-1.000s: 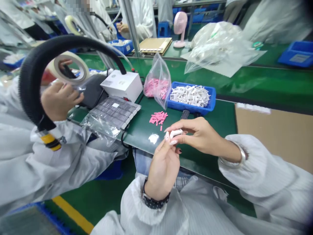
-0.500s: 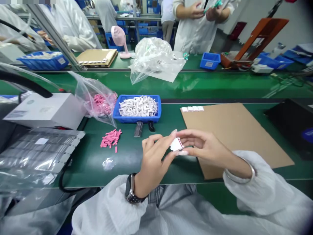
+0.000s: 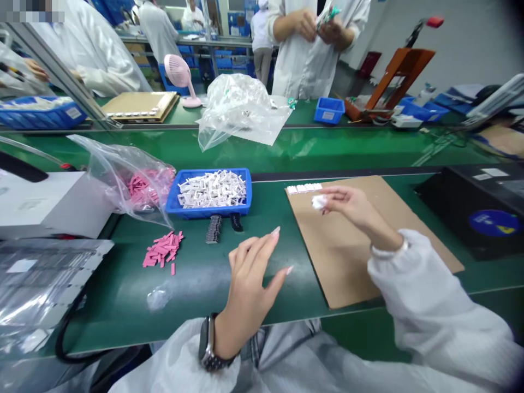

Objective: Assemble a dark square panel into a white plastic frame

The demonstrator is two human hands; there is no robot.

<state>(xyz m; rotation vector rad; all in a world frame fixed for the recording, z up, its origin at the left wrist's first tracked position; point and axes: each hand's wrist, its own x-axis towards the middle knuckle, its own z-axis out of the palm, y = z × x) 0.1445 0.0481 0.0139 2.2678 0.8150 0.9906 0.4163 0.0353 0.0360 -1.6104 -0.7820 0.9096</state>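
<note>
Between the thumb and fingers of my right hand (image 3: 347, 206) is a small white plastic part (image 3: 319, 202), blurred by motion. It is held above the far left part of a brown cardboard sheet (image 3: 347, 251), close to a short row of similar white parts (image 3: 304, 188) along the sheet's far edge. My left hand (image 3: 251, 273) hovers over the green bench with fingers and thumb apart, holding nothing. Beyond it stand a stack of dark grey pieces (image 3: 214, 228) and a few black pieces (image 3: 236, 222).
A blue tray (image 3: 208, 212) is full of white parts. Left of it are a bag of pink pieces (image 3: 139, 185) and a loose pink pile (image 3: 164, 249). A white box (image 3: 49, 202) stands at left, a black case (image 3: 462, 207) at right. Co-workers stand across the bench.
The hands have come apart. My right hand has carried the white part away to the right and forward over the cardboard; my left hand has let go and opened. The view has shifted too.
</note>
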